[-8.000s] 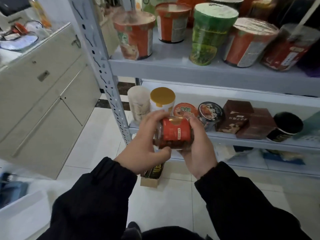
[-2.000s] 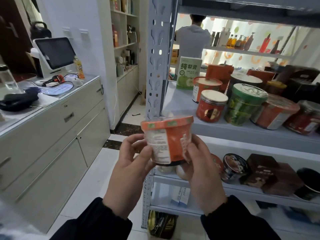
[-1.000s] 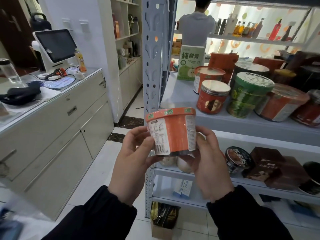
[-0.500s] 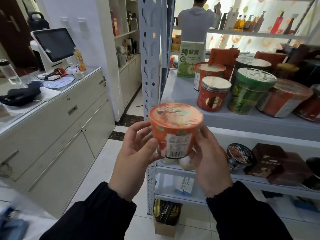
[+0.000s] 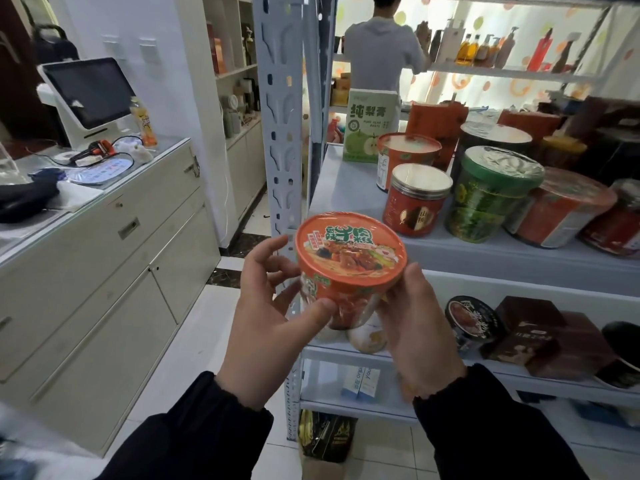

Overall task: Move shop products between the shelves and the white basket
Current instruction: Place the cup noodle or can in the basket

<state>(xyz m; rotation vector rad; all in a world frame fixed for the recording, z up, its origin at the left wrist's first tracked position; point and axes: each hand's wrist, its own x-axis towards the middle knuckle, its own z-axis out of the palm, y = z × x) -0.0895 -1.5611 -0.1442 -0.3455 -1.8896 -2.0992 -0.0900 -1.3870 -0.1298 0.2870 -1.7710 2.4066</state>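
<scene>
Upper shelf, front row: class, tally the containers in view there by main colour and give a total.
Red or orange: 3, the cream-lidded jar, the wide tub and the jar cut by the right edge
Green: 1, the green tub
Total: 4

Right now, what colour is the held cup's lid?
Orange cup lid, green lettering, food picture; best in head view.

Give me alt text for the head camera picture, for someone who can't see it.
A left hand and right hand hold an orange noodle cup, its lid tipped toward the camera, before a grey shelf holding a green cup and a red jar. A counter with a till screen stands at left; farther back a person faces bottles.
</scene>
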